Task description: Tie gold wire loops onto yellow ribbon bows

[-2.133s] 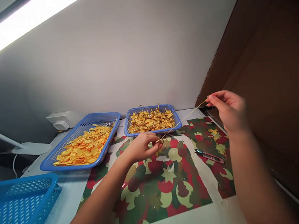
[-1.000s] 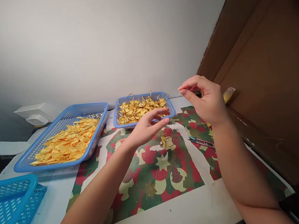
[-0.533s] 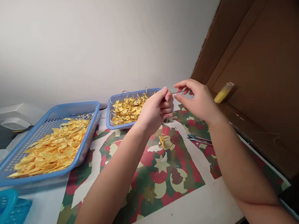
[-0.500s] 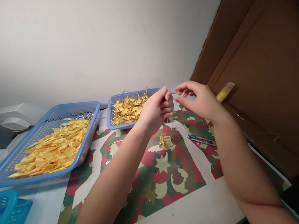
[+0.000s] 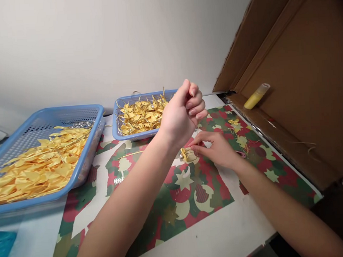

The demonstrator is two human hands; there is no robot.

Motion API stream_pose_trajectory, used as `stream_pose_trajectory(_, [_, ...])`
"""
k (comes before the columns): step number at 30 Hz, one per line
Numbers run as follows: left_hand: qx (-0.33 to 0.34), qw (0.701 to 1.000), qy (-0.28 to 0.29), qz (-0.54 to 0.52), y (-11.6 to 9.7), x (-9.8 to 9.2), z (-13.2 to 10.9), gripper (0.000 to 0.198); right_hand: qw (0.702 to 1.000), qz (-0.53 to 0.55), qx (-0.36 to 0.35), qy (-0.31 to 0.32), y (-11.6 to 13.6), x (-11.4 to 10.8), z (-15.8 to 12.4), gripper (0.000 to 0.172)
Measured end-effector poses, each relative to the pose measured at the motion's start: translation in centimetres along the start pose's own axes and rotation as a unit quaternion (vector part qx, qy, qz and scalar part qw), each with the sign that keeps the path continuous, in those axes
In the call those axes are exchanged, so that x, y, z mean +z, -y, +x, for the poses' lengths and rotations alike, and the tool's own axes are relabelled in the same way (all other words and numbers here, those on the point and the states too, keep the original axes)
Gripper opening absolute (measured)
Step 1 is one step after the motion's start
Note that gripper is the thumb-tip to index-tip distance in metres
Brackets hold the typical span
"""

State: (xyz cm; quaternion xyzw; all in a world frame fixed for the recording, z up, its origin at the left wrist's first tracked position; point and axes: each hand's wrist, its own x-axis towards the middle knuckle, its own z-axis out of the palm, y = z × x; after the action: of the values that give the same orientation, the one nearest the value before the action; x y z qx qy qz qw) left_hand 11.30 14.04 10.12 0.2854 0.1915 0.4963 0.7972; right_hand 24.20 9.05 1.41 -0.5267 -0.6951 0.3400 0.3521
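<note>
My left hand (image 5: 184,108) is raised above the table, its fingers curled into a fist. Whatever it may hold is hidden inside the fingers. Lower and to the right, my right hand (image 5: 216,149) has thumb and fingertips brought together at the right side of a small gold ribbon bow (image 5: 184,155). The bow lies on the patterned sheet with a silver bell and a loop of gold cord. What those fingertips pinch is too small to make out. Thread snips (image 5: 242,154) with a pink handle lie mostly covered behind my right hand.
A blue basket (image 5: 49,198) of yellow ribbon pieces stands at left, another blue basket (image 5: 137,136) of gold bows behind my left hand. Cardboard (image 5: 302,78) walls the right side, with a yellow tube (image 5: 256,96) against it. Ribbon scraps (image 5: 240,134) lie near it.
My right hand has come down from beside my left fist to the bow on the sheet. The thin rod seen between the hands no longer shows. The view has shifted slightly.
</note>
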Motion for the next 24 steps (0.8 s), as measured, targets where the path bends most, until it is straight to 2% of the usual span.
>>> stream_pose_trajectory(4, [0.030,0.999,-0.021,0.012,-0.2,-0.1,0.4,0.043,1.000,0.008,0.006,-0.004,-0.8,-0.1,-0.5,0.006])
stream_pose_trajectory(12, [0.093,0.994,-0.047,0.018,-1.6,-0.3,0.9,0.046,0.997,-0.053,-0.050,-0.019,-2.0,1.0,-0.3,0.008])
stream_pose_trajectory(18, [0.147,0.987,-0.056,0.029,-3.3,-1.0,0.9,0.042,0.997,-0.067,-0.026,0.008,-2.0,1.1,-0.4,0.006])
stream_pose_trajectory(21, [0.158,0.985,-0.067,0.033,-3.9,-1.2,0.9,0.041,0.997,-0.065,-0.015,0.034,-1.8,0.6,-0.7,0.012])
stream_pose_trajectory(24, [0.156,0.985,-0.066,0.026,-4.0,-1.1,0.8,0.043,0.998,-0.058,-0.014,0.029,-1.7,0.2,-0.9,0.017])
